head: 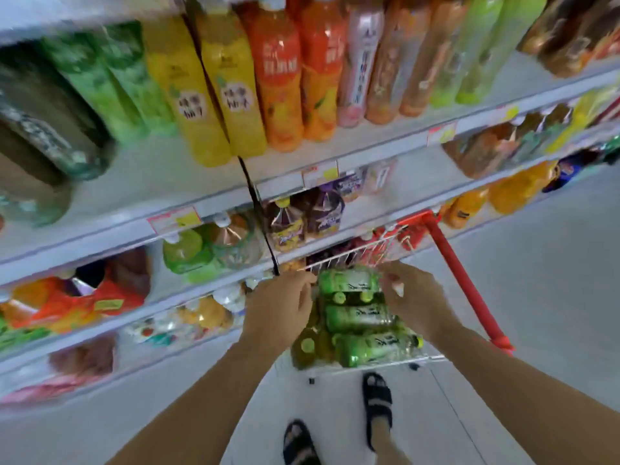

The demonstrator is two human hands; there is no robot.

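Note:
A wire shopping cart [355, 255] with a red handle [459, 280] stands in front of me and holds several green drink bottles lying on their sides. Both my hands reach over it. My right hand [414, 302] curls its fingers round the right end of the top green bottle [349, 282]. My left hand [280, 305] lies back-up with its fingers curled at that bottle's left end and the cart's rim. Blur hides whether it grips anything. Two more green bottles [360, 317] [375, 350] lie below.
Store shelves [141, 226] packed with yellow, orange, green and pink drink bottles run along the left and top, with price tags on their edges. My feet in black sandals [377, 402] stand on the pale floor [536, 263], which stretches away to the right.

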